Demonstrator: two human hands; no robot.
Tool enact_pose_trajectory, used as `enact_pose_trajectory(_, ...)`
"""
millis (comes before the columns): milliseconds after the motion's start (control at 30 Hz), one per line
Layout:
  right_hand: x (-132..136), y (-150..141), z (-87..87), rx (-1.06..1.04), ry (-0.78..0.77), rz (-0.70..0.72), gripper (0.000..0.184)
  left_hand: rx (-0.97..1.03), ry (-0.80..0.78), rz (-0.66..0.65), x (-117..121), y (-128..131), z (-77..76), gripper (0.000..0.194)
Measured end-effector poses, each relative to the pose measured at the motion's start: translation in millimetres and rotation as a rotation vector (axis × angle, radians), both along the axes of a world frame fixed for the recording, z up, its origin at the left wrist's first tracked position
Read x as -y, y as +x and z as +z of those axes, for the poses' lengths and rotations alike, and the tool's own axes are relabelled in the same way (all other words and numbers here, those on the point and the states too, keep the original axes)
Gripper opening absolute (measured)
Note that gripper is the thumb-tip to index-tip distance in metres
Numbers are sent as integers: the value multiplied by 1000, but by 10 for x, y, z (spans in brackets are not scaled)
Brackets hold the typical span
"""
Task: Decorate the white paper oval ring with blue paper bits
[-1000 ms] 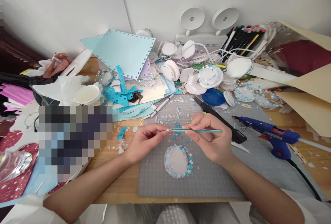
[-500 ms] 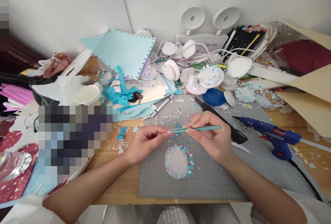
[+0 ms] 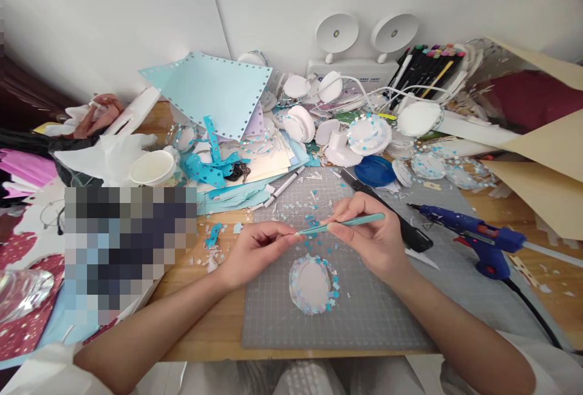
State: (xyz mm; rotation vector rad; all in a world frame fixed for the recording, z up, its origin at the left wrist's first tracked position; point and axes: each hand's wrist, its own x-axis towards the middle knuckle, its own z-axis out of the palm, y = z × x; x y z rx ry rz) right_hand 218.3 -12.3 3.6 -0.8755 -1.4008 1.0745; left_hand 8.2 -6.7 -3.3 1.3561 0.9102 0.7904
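My right hand [image 3: 371, 240] is closed on slim teal tweezers [image 3: 350, 222], tips pointing left. My left hand [image 3: 257, 249] is pinched right at those tips; what its fingers hold is too small to make out. Both hands hover over a grey cutting mat [image 3: 364, 316]. Just below them on the mat lies a white oval piece [image 3: 312, 284] edged with small blue and white paper flowers. Loose blue flower bits [image 3: 312, 222] are scattered on the mat behind the hands.
A blue glue gun [image 3: 478, 240] lies to the right with its cord trailing off. A black utility knife [image 3: 387, 216] rests behind my right hand. Paper sheets, white discs, a paper cup [image 3: 152, 168], a blue lid [image 3: 376, 171] and markers [image 3: 428, 67] crowd the back.
The tweezers' rear end has tilted up slightly in my right hand. My left hand stays pinched at the tips. The view shifted a little.
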Motion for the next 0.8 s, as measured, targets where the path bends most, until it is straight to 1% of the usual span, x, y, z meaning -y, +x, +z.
enact_pose_trajectory(167,-17,10,-34,-62,-40,7,12,-17,18,28,-1,2,-4,15)
enact_pose_trajectory(433,-19,17,-22,-72,-40,0,12,-22,25,46,-5,-17,-32,17)
enact_pose_trajectory(533,-17,3,-24,-62,-30,-20,13,-12,9,62,-2,-14,-14,18)
enact_pose_trajectory(600,-9,-11,-21,-36,-3,-54,13,7,-8,48,3,-12,0,18)
enact_pose_trajectory(667,7,-28,-5,22,102,-121,15,16,-18,32,7,-15,0,21)
enact_pose_trajectory(733,33,-50,33,132,300,-199,19,18,-26,28,9,-27,-20,26)
enact_pose_trajectory(800,66,-79,99,304,531,-236,23,28,-45,13,9,-48,-54,32)
